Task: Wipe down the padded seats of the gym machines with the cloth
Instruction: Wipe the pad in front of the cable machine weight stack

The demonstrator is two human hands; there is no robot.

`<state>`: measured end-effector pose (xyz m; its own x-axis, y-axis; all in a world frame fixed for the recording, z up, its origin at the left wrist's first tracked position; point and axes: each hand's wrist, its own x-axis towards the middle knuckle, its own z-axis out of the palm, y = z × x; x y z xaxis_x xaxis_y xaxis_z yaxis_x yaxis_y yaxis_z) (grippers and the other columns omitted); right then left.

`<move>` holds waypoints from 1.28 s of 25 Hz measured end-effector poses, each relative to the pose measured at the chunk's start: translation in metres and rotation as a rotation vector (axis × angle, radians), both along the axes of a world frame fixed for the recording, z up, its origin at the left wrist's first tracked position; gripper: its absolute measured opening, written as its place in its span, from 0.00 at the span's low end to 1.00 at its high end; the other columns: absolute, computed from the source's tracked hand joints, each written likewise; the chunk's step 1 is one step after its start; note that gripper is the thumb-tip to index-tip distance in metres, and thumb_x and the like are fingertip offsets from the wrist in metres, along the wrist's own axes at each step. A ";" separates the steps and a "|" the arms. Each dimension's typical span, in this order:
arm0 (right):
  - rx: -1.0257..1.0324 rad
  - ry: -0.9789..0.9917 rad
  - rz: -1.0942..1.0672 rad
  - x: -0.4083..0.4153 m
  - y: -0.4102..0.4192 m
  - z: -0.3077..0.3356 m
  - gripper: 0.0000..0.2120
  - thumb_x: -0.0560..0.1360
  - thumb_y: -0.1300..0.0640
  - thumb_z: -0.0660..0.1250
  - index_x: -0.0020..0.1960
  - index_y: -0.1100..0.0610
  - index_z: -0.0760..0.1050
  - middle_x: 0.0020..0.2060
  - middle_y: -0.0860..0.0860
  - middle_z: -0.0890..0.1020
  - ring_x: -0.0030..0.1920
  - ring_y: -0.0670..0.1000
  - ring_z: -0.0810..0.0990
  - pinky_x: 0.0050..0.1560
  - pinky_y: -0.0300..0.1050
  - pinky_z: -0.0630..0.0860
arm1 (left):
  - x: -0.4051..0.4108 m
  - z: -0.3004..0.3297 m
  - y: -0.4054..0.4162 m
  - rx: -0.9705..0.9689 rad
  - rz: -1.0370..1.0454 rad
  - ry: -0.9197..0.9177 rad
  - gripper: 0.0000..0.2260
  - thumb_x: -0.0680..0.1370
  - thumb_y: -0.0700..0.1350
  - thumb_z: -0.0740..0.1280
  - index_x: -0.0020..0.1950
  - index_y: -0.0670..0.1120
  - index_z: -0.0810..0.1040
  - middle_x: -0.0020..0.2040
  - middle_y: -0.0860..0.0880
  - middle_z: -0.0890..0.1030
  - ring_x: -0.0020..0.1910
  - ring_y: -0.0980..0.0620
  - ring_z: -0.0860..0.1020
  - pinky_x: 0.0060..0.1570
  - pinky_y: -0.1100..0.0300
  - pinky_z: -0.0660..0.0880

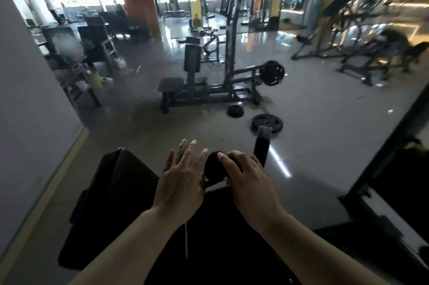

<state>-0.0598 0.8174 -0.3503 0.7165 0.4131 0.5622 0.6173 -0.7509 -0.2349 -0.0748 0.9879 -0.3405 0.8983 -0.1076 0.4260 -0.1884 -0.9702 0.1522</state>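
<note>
A black padded seat (116, 192) of a gym machine fills the lower middle of the head view, right below me. At its far end sits a black round roller pad (213, 168) on a dark upright bar (262, 145). My right hand (250, 182) rests on top of the roller pad with its fingers curled over it. My left hand (183, 180) hovers just left of the roller with straight, spread fingers and holds nothing. No cloth shows in either hand.
Two weight plates (267, 123) lie on the glossy floor ahead. A seated machine with a loaded plate (271, 73) stands beyond them. A grey wall (30, 110) runs along the left. A dark frame (383, 157) rises at the right. A person stands far off at the back left.
</note>
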 end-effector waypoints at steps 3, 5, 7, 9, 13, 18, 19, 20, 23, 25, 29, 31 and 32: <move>0.044 0.012 -0.171 -0.041 -0.017 0.021 0.28 0.70 0.61 0.69 0.68 0.52 0.65 0.60 0.54 0.74 0.56 0.58 0.77 0.56 0.58 0.76 | -0.017 0.004 -0.017 -0.035 -0.158 0.004 0.26 0.75 0.46 0.61 0.74 0.47 0.65 0.75 0.43 0.62 0.76 0.43 0.55 0.74 0.46 0.53; 0.057 0.005 -0.337 -0.075 -0.034 0.030 0.23 0.72 0.58 0.63 0.66 0.55 0.68 0.58 0.55 0.75 0.53 0.59 0.77 0.53 0.54 0.77 | -0.027 0.002 -0.030 -0.068 -0.250 0.002 0.25 0.75 0.45 0.62 0.73 0.47 0.67 0.75 0.43 0.63 0.76 0.43 0.56 0.73 0.46 0.54; 0.065 -0.005 -0.508 -0.113 -0.058 0.034 0.21 0.73 0.57 0.60 0.65 0.57 0.70 0.58 0.55 0.77 0.53 0.58 0.77 0.54 0.52 0.75 | -0.041 0.001 -0.053 -0.084 -0.349 0.015 0.27 0.73 0.41 0.67 0.72 0.46 0.68 0.74 0.43 0.65 0.75 0.43 0.57 0.73 0.46 0.56; 0.101 0.031 -0.648 -0.151 -0.088 0.034 0.21 0.73 0.62 0.64 0.66 0.57 0.70 0.60 0.55 0.75 0.58 0.58 0.76 0.61 0.51 0.68 | -0.057 0.006 -0.084 -0.106 -0.453 0.036 0.27 0.72 0.40 0.68 0.71 0.46 0.69 0.73 0.42 0.66 0.75 0.42 0.59 0.71 0.45 0.57; 0.107 0.025 -0.876 -0.225 -0.144 0.038 0.26 0.70 0.68 0.69 0.66 0.56 0.69 0.61 0.54 0.75 0.63 0.57 0.73 0.68 0.64 0.62 | -0.094 0.011 -0.150 -0.120 -0.625 0.043 0.28 0.69 0.38 0.71 0.69 0.43 0.72 0.71 0.40 0.69 0.72 0.39 0.63 0.69 0.42 0.61; 0.078 0.033 -0.968 -0.295 -0.202 0.036 0.27 0.71 0.68 0.69 0.68 0.57 0.68 0.64 0.55 0.73 0.67 0.58 0.70 0.67 0.65 0.65 | -0.149 0.008 -0.221 -0.122 -0.723 0.059 0.28 0.71 0.38 0.68 0.71 0.46 0.70 0.74 0.42 0.64 0.76 0.44 0.56 0.73 0.49 0.51; 0.081 0.029 -0.969 -0.304 -0.212 0.032 0.27 0.71 0.68 0.69 0.68 0.58 0.69 0.63 0.56 0.74 0.66 0.58 0.71 0.65 0.65 0.67 | -0.157 0.006 -0.231 -0.134 -0.721 0.053 0.28 0.71 0.38 0.68 0.71 0.46 0.70 0.75 0.43 0.64 0.76 0.45 0.56 0.73 0.50 0.51; 0.090 0.032 -0.965 -0.311 -0.220 0.027 0.27 0.70 0.69 0.69 0.68 0.59 0.70 0.63 0.56 0.74 0.65 0.58 0.72 0.65 0.65 0.67 | -0.165 0.003 -0.239 -0.139 -0.716 0.058 0.28 0.71 0.37 0.67 0.71 0.46 0.70 0.75 0.43 0.63 0.76 0.45 0.55 0.73 0.49 0.51; 0.122 0.064 -0.940 -0.322 -0.243 0.002 0.26 0.70 0.69 0.69 0.67 0.60 0.71 0.63 0.56 0.74 0.65 0.59 0.73 0.66 0.60 0.69 | -0.182 -0.015 -0.257 -0.144 -0.683 0.079 0.26 0.73 0.38 0.65 0.71 0.47 0.69 0.76 0.44 0.61 0.77 0.47 0.53 0.74 0.50 0.50; 0.137 0.079 -0.930 -0.322 -0.254 -0.016 0.25 0.71 0.69 0.68 0.67 0.60 0.71 0.63 0.57 0.74 0.64 0.60 0.73 0.65 0.57 0.70 | -0.187 -0.029 -0.265 -0.143 -0.672 0.107 0.25 0.75 0.39 0.62 0.73 0.48 0.67 0.77 0.46 0.58 0.77 0.49 0.49 0.75 0.51 0.48; 0.184 0.104 -0.936 -0.312 -0.258 -0.049 0.23 0.73 0.67 0.68 0.67 0.59 0.70 0.64 0.56 0.74 0.65 0.59 0.72 0.63 0.62 0.71 | -0.187 -0.057 -0.272 -0.096 -0.672 0.165 0.24 0.78 0.44 0.58 0.75 0.50 0.63 0.78 0.48 0.55 0.77 0.50 0.46 0.75 0.52 0.45; 0.190 0.115 -0.951 -0.301 -0.258 -0.071 0.22 0.74 0.66 0.67 0.67 0.59 0.70 0.64 0.56 0.74 0.65 0.59 0.72 0.61 0.62 0.72 | -0.184 -0.074 -0.273 -0.075 -0.677 0.194 0.24 0.79 0.47 0.55 0.76 0.50 0.61 0.78 0.47 0.53 0.77 0.49 0.45 0.75 0.52 0.44; 0.197 0.125 -0.967 -0.296 -0.258 -0.083 0.22 0.75 0.66 0.66 0.68 0.59 0.70 0.65 0.56 0.73 0.65 0.59 0.72 0.61 0.61 0.72 | -0.182 -0.085 -0.272 -0.055 -0.682 0.202 0.24 0.79 0.47 0.54 0.76 0.51 0.60 0.78 0.47 0.52 0.77 0.49 0.44 0.75 0.52 0.43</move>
<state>-0.3556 0.5594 -0.4333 0.7541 -0.4729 0.4558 -0.2777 -0.8584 -0.4313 -0.2569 0.7155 -0.4253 0.7004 -0.6569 0.2793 -0.7136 -0.6361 0.2935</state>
